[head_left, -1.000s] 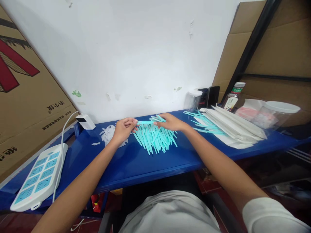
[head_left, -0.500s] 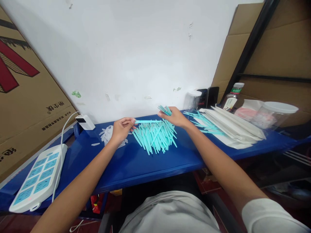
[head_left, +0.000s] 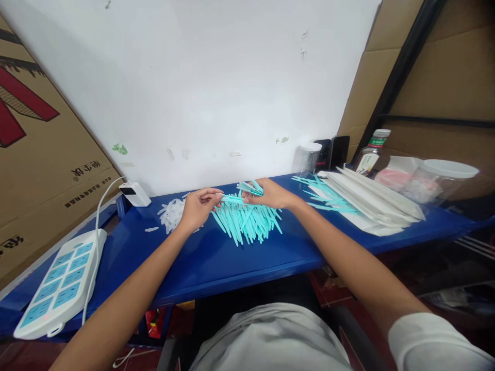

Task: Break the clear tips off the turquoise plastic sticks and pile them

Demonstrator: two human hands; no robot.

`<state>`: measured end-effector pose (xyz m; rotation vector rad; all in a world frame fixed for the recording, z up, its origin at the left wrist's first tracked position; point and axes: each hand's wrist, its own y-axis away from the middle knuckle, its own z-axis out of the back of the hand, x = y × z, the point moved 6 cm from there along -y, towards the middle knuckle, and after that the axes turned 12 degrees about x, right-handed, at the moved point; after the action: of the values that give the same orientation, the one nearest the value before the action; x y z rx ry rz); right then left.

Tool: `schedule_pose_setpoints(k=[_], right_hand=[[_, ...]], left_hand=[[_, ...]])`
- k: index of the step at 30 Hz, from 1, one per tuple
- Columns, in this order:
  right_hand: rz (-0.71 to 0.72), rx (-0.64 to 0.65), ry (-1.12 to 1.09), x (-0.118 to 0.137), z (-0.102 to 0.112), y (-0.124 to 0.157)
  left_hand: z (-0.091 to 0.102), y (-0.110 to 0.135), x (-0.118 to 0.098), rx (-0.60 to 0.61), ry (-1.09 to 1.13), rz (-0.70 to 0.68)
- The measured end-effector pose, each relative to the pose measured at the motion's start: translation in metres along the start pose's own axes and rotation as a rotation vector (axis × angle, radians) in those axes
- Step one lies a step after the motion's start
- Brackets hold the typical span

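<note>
My left hand (head_left: 201, 207) is closed, thumb and fingers pinching the end of a slim turquoise stick (head_left: 234, 199), which points right. My right hand (head_left: 269, 192) is closed around a small bunch of the same sticks (head_left: 250, 188). Its fingertips are at the right part of the stick in my left hand. Under both hands lies a heap of turquoise tapered sticks (head_left: 247, 224) with greyish ends toward the wall; they look like eyebrow razors. Beside my left hand is a pile of small translucent white sleeves (head_left: 170, 216), partly hidden by that hand.
On the blue table (head_left: 232, 273), more turquoise sticks (head_left: 332, 202) lie at right by white packets (head_left: 371, 203). Behind stand a lidded jar (head_left: 308, 159), a bottle (head_left: 369, 154) and a tub (head_left: 436, 180). At left are a power strip (head_left: 64, 281) and a corded white charger (head_left: 135, 194).
My right hand has moved left and slightly down with its bunch, to the stick in my left hand. My left hand has shifted slightly right.
</note>
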<state>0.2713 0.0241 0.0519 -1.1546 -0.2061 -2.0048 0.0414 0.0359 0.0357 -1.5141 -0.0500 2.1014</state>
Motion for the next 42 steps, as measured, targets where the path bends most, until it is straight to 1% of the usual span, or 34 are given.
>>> schedule_pose_setpoints(k=[5, 9, 16, 19, 22, 25, 28, 31, 34, 37, 42], right_hand=[[0.032, -0.04, 0.038, 0.003, 0.002, -0.001], [0.011, -0.049, 0.061, 0.005, 0.003, -0.002], [-0.042, -0.006, 0.075, 0.002, -0.001, 0.0], [-0.045, 0.004, 0.15, 0.004, -0.002, 0.001], [-0.082, 0.037, 0.244, 0.006, -0.004, 0.001], [-0.123, 0.087, 0.264, 0.007, -0.008, 0.0], [-0.158, 0.106, 0.286, 0.006, -0.011, 0.0], [-0.157, 0.103, 0.306, 0.007, -0.012, 0.0], [-0.146, 0.067, 0.328, 0.007, -0.012, -0.001], [-0.145, 0.035, 0.349, 0.007, -0.012, -0.001], [-0.136, 0.046, 0.346, 0.009, -0.014, -0.002]], left_hand=[[0.001, -0.001, 0.006, 0.042, 0.014, 0.038], [0.001, -0.002, 0.009, 0.049, 0.023, 0.051], [0.0, -0.001, 0.013, 0.061, 0.052, 0.073], [0.001, -0.002, 0.015, 0.047, 0.047, 0.068], [0.002, -0.002, 0.014, 0.031, 0.044, 0.071], [0.0, -0.001, 0.01, 0.022, 0.026, 0.069], [-0.001, -0.001, 0.009, 0.026, 0.003, 0.059], [0.001, -0.002, 0.012, 0.019, 0.001, 0.057], [0.005, -0.003, 0.013, 0.008, 0.002, 0.053], [0.008, -0.002, 0.01, -0.007, -0.008, 0.049], [0.006, 0.0, 0.005, -0.003, -0.019, 0.042]])
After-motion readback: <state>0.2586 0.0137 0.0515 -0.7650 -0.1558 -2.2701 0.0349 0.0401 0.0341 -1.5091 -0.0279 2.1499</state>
